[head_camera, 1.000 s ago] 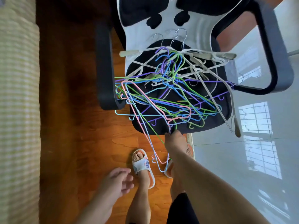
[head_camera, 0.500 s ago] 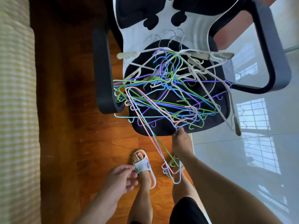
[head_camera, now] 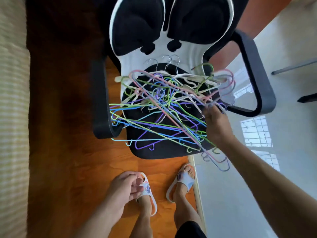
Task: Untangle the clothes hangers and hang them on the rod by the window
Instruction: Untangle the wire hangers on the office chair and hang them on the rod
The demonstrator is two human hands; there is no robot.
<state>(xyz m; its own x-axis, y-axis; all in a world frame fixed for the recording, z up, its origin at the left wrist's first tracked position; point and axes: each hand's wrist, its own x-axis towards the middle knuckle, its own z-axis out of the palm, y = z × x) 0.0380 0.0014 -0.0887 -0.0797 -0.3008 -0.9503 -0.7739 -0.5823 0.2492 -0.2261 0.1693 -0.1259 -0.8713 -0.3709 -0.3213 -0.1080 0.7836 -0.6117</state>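
Note:
A tangle of thin wire hangers (head_camera: 161,115) in green, blue, purple, pink and white lies on the black seat of an office chair (head_camera: 164,152). My right hand (head_camera: 217,124) reaches over the seat's right side and grips several hangers near their necks; their hooks (head_camera: 226,83) are blurred above it. A pink and a purple one of these slant across the pile, their lower corners (head_camera: 221,162) hanging past the seat's front edge. My left hand (head_camera: 127,188) hangs low near my left foot, fingers loosely curled, holding nothing. No rod is in view.
The chair has black armrests at left (head_camera: 101,103) and right (head_camera: 257,79) and a white and black backrest (head_camera: 171,31). Wooden floor (head_camera: 68,152) lies on the left, white tile (head_camera: 274,152) on the right. A striped fabric surface (head_camera: 12,117) runs along the left edge. My sandalled feet stand before the chair.
My right hand has moved from the seat's front edge up to its right side, lifting a few hangers so their hooks point upward. The left hand has barely shifted.

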